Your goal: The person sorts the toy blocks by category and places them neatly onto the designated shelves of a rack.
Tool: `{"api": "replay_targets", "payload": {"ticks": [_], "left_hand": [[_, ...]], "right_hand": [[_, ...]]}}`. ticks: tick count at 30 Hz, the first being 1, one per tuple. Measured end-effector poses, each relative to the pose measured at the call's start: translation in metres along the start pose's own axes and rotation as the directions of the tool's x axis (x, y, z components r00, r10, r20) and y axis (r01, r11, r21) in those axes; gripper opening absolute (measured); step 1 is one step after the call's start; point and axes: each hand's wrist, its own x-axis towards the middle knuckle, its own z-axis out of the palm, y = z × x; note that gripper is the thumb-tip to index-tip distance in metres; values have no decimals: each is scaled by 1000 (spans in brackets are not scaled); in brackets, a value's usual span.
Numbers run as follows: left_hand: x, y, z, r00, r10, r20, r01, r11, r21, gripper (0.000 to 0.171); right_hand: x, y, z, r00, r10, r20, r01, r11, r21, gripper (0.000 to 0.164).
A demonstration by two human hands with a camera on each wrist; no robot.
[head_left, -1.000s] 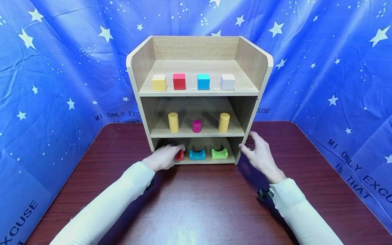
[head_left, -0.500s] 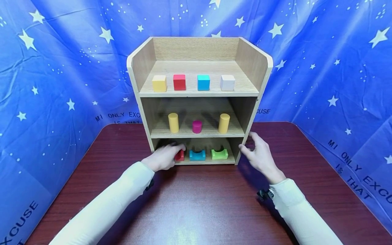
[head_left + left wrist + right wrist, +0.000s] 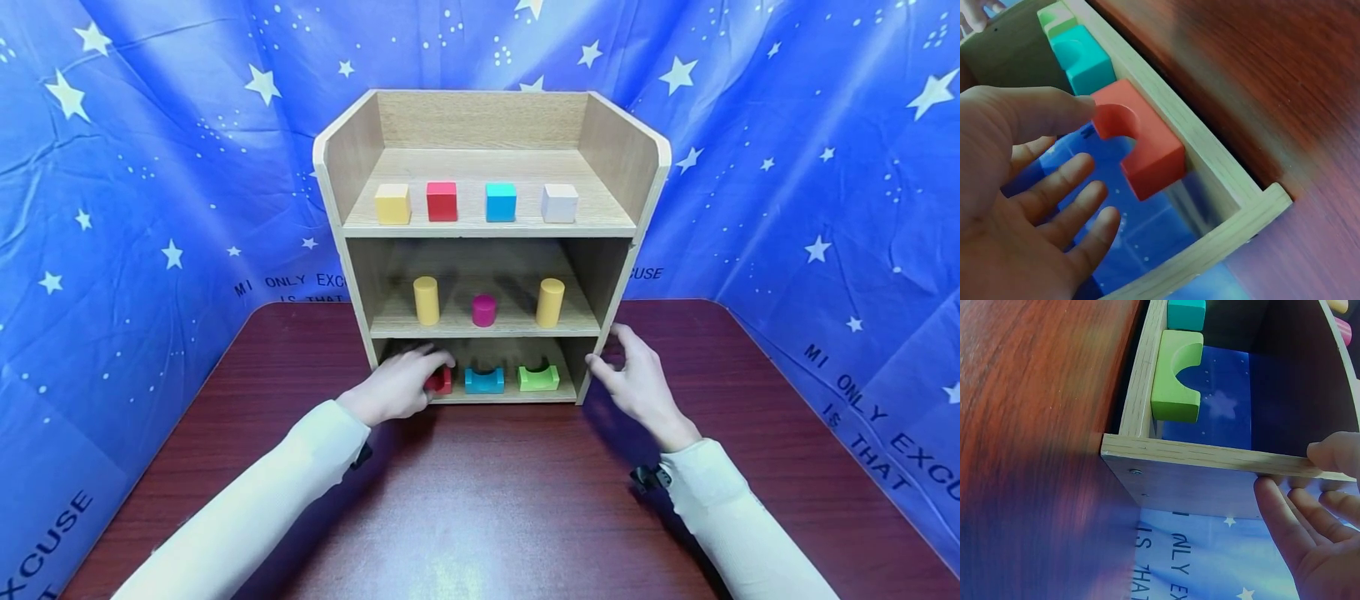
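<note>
My left hand (image 3: pixel 401 386) reaches into the bottom level of the wooden shelf (image 3: pixel 487 233), at its left end. In the left wrist view its fingers are spread, and the thumb (image 3: pixel 1066 112) tip overlaps the corner of a red arch block (image 3: pixel 1154 144). That block sits notch up along the shelf's front, partly hidden by the hand in the head view. A blue arch block (image 3: pixel 483 381) and a green arch block (image 3: pixel 537 377) stand to its right. My right hand (image 3: pixel 633 379) pinches the shelf's right side panel (image 3: pixel 1222 459), thumb on the inner edge and fingers against the outside.
On the top level stand a yellow cube (image 3: pixel 393 205), a red cube (image 3: pixel 442 202), a blue cube (image 3: pixel 500 202) and a white cube (image 3: pixel 559 204). The middle level holds two yellow cylinders (image 3: pixel 426 302) around a short magenta cylinder (image 3: pixel 483 311). A dark red table (image 3: pixel 487 492) lies below, with a starry blue curtain (image 3: pixel 150 167) behind.
My left hand and forearm have drawn slightly left, with the hand's back a little higher. My right hand stays at the side panel. The blocks keep their places.
</note>
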Motion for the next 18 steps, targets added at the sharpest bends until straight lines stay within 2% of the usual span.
{"api": "replay_targets", "payload": {"ticks": [12, 18], "left_hand": [[-9, 13, -1, 991, 106, -77, -106, 994, -7, 44], [-15, 16, -1, 986, 129, -104, -128, 992, 17, 43]], "right_hand": [[0, 0, 0, 1000, -3, -3, 3, 1000, 0, 36], [0, 0, 0, 1000, 1, -5, -1, 1000, 7, 36]]}}
